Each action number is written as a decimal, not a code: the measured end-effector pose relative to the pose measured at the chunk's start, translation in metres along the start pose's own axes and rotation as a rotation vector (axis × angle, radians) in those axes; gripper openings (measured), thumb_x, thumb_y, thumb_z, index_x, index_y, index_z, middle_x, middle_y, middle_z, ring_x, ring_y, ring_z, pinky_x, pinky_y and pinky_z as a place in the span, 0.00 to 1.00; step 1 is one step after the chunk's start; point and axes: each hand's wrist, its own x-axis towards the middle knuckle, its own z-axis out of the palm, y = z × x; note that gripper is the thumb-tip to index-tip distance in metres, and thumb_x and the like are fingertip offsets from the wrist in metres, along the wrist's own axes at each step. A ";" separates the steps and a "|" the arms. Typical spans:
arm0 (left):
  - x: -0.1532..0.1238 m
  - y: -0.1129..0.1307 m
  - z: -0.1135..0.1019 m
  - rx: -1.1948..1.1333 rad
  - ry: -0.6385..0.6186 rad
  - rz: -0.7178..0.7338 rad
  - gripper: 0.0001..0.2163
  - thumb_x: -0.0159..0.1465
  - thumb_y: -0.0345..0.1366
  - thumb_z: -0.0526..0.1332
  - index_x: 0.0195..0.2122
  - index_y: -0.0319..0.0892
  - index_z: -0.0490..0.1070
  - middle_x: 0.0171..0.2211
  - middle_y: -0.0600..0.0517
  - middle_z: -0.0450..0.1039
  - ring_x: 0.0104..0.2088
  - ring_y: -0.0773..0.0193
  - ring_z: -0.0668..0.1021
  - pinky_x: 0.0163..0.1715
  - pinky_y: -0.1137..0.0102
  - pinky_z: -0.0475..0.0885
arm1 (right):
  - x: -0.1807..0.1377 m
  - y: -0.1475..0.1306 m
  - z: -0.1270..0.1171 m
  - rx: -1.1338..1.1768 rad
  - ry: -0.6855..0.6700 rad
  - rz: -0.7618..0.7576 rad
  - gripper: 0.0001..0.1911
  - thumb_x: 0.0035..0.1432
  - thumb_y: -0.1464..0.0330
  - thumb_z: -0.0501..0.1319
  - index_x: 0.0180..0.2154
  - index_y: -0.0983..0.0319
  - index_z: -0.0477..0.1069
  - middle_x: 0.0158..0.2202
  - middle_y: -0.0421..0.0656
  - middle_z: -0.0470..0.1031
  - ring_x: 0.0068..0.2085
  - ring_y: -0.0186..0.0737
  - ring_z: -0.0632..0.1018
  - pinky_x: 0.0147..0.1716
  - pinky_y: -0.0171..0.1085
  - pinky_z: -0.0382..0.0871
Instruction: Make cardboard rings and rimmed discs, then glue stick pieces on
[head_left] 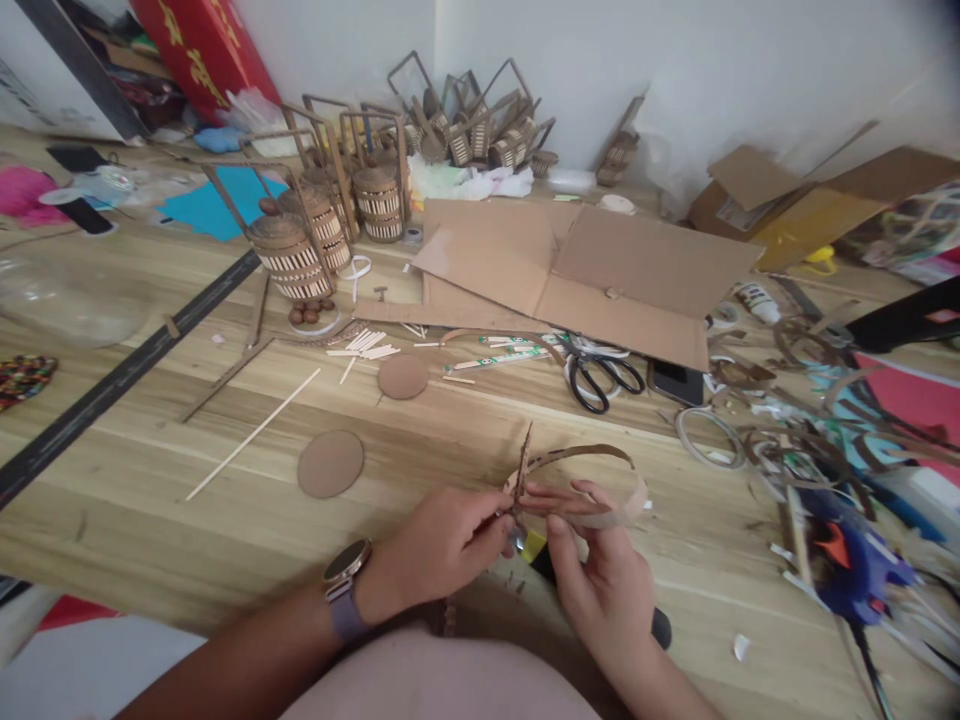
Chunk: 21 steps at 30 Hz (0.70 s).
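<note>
A thin brown cardboard strip is curled into a loop above the near edge of the table. My right hand is closed on the loop's near side, thumb in front and fingers behind. My left hand, with a watch on its wrist, pinches the strip's end, where a narrow piece sticks up. Between and below my hands lies a tool with a black and yellow handle, partly hidden by my right hand. Two round cardboard discs lie flat to the left.
Black-handled scissors lie before folded cardboard. A blue glue gun and tangled strips are at right. Small handled baskets stand back left, near short pale sticks. One long stick lies at left.
</note>
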 end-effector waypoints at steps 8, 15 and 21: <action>0.002 0.000 -0.001 -0.014 0.038 -0.067 0.13 0.70 0.40 0.51 0.38 0.40 0.72 0.33 0.50 0.78 0.34 0.62 0.78 0.32 0.73 0.67 | -0.001 -0.002 0.004 0.070 -0.048 -0.090 0.06 0.61 0.72 0.58 0.41 0.57 0.68 0.36 0.41 0.81 0.41 0.44 0.81 0.49 0.47 0.67; 0.001 0.002 -0.001 0.040 0.065 -0.068 0.13 0.70 0.40 0.51 0.35 0.40 0.71 0.32 0.51 0.78 0.33 0.62 0.78 0.30 0.74 0.66 | -0.002 0.002 0.007 0.038 -0.048 -0.111 0.07 0.60 0.73 0.60 0.40 0.56 0.69 0.40 0.42 0.81 0.43 0.44 0.81 0.51 0.47 0.64; 0.001 -0.002 0.001 0.040 0.035 -0.045 0.13 0.71 0.40 0.51 0.39 0.41 0.72 0.34 0.50 0.78 0.34 0.62 0.78 0.32 0.73 0.67 | -0.001 -0.001 0.006 0.042 -0.013 -0.096 0.07 0.60 0.74 0.59 0.38 0.56 0.68 0.40 0.42 0.82 0.43 0.44 0.81 0.51 0.48 0.63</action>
